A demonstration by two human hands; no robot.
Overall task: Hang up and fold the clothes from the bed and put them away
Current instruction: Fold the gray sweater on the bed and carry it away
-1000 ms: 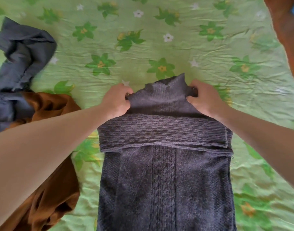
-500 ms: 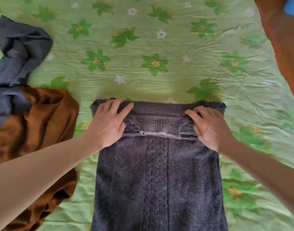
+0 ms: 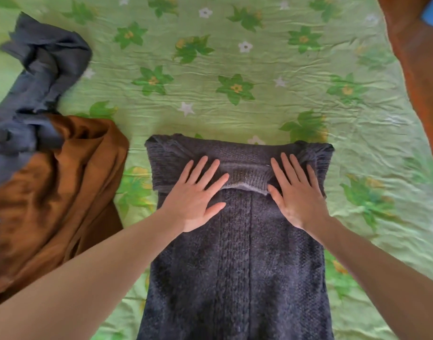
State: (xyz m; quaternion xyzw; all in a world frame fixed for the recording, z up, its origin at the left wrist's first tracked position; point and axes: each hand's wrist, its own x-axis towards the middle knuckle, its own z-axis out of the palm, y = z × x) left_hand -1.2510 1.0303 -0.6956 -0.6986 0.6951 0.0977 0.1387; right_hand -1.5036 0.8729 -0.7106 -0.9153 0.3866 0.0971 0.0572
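Sweater [image 3: 237, 253] is mid-fold on the bed [image 3: 235, 114], top edge turned down. Left hand [image 3: 198, 195] and right hand [image 3: 296, 192] both flat, fingers straight, pressing the fold. Brown [image 3: 56, 187] & blue [image 3: 34, 77] clothes untouched, so lots left imo.

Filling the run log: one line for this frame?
stage: folding | left hand: flat on grey sweater | right hand: flat on sweater | brown garment: unfolded, beside

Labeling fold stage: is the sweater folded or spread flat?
Partly folded. The sweater's top edge is doubled back over its body, with the left hand and right hand pressing it flat.
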